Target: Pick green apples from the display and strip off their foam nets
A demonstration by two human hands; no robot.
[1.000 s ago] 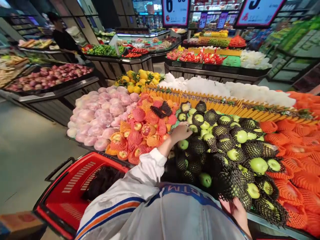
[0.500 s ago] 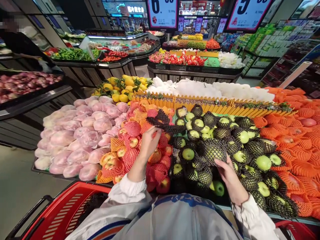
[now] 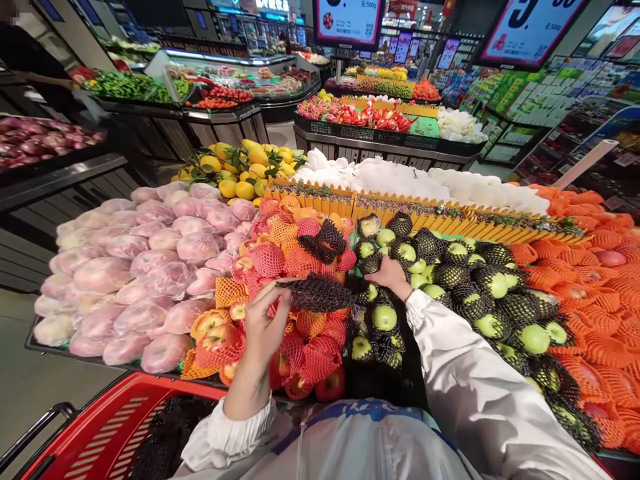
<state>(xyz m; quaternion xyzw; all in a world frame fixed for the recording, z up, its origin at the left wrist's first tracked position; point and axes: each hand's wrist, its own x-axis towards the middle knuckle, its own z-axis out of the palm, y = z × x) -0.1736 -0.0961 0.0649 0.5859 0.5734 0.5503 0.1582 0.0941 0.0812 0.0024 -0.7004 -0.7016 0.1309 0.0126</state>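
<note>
My left hand (image 3: pixel 267 320) pinches the end of a black foam net sleeve (image 3: pixel 320 293), which lies flat and stretches right over the red apples (image 3: pixel 270 260) in pink and orange nets. My right hand (image 3: pixel 393 275) reaches across to the green apples, its fingers around a black-netted apple (image 3: pixel 370 264) near the left edge of that pile. The fingertips are partly hidden. Loose black netting (image 3: pixel 324 241) rests on the red apples farther back. Close to my right forearm sits a bare-topped green apple (image 3: pixel 384 317).
A red shopping basket (image 3: pixel 107 427) with black netting inside stands at the lower left. Pink bagged fruit (image 3: pixel 165 267) fills the left, orange-netted fruit (image 3: pixel 595 293) the right. A yellow fence-like divider (image 3: pixel 415 211) runs behind the apples. A person (image 3: pixel 35 67) stands at far left.
My right hand has moved left and away from me, from the netted green apple it held to another spot in the pile. My left hand has come left and nearer with the black sleeve.
</note>
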